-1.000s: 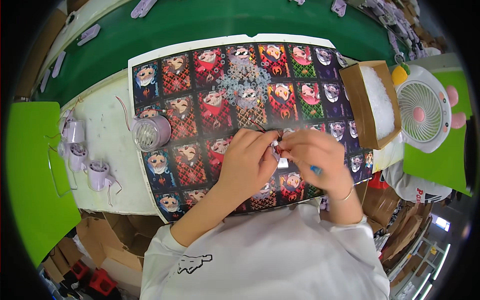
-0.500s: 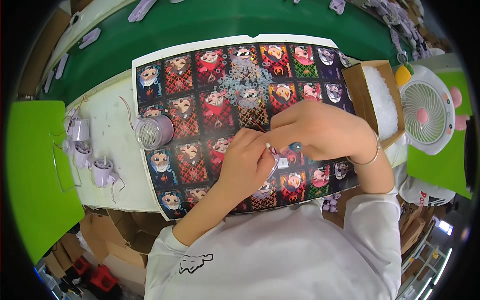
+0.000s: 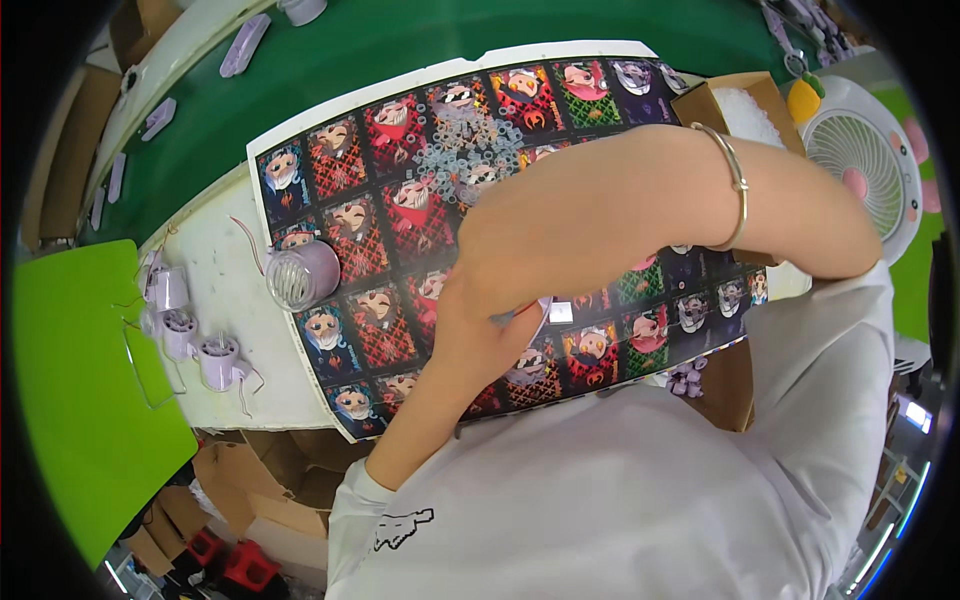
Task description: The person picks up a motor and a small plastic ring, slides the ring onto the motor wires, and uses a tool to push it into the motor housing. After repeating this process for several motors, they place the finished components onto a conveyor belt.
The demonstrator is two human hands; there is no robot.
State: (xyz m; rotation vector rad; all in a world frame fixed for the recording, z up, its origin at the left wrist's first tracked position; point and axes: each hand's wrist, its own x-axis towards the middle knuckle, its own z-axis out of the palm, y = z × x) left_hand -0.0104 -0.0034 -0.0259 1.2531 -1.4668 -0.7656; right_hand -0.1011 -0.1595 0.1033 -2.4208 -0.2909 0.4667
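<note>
My left hand (image 3: pixel 468 335) is closed low over the printed sheet, around a small lilac plastic part (image 3: pixel 543 318) that shows only as a thin edge. Something grey pokes out beside its thumb. Bent over from the right, my right hand (image 3: pixel 560 235) meets the left fingertips. Its fingers curl downward, and what they pinch is hidden behind the back of the hand. A small white square piece (image 3: pixel 561 312) shows next to the lilac edge. Beyond my hands, many small clear rings (image 3: pixel 465 150) lie heaped on the sheet (image 3: pixel 375 325).
A lilac motor housing with a clear end (image 3: pixel 303 275) lies on the sheet's left side. Several wired lilac motor units (image 3: pixel 218 362) stand farther left. At the right are a cardboard box of clear pieces (image 3: pixel 748 115) and a white fan (image 3: pixel 860 165). A green belt (image 3: pixel 390 40) carries lilac parts.
My right hand has swung left and over the left hand, its forearm raised and now covering part of the box. The view has shifted a little.
</note>
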